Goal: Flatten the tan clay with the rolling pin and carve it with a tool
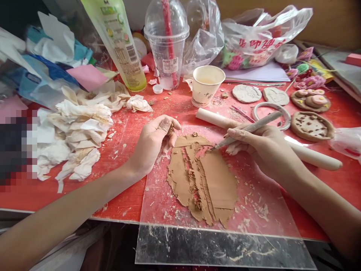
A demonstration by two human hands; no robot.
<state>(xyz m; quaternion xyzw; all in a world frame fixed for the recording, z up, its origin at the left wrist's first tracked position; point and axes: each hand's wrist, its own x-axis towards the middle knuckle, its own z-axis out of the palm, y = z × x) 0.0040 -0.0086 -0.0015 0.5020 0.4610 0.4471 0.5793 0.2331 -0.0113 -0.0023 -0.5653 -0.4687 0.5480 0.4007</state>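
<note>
A flat, uneven slab of brown clay (221, 177) lies on a clear plastic sheet (262, 210). Long cuts and ragged strips run down its middle, where red shows through. My right hand (259, 143) grips a long grey pen-like clay knife (251, 128), its pointed tip down at the slab's upper right edge. My left hand (153, 141) is closed just off the slab's upper left, with a small brown bit of clay (170, 129) between the curled fingers. A tiny clay curl (194, 134) sits at the slab's top edge.
A pale rolling pin (316, 155) lies under my right hand, near a tape roll (261, 109). Behind stand a paper cup (207, 88), a plastic cup (166, 49) and a tilted green bottle (118, 45). Crumpled tissues (81, 128) heap at left; clay discs (311, 126) sit at right.
</note>
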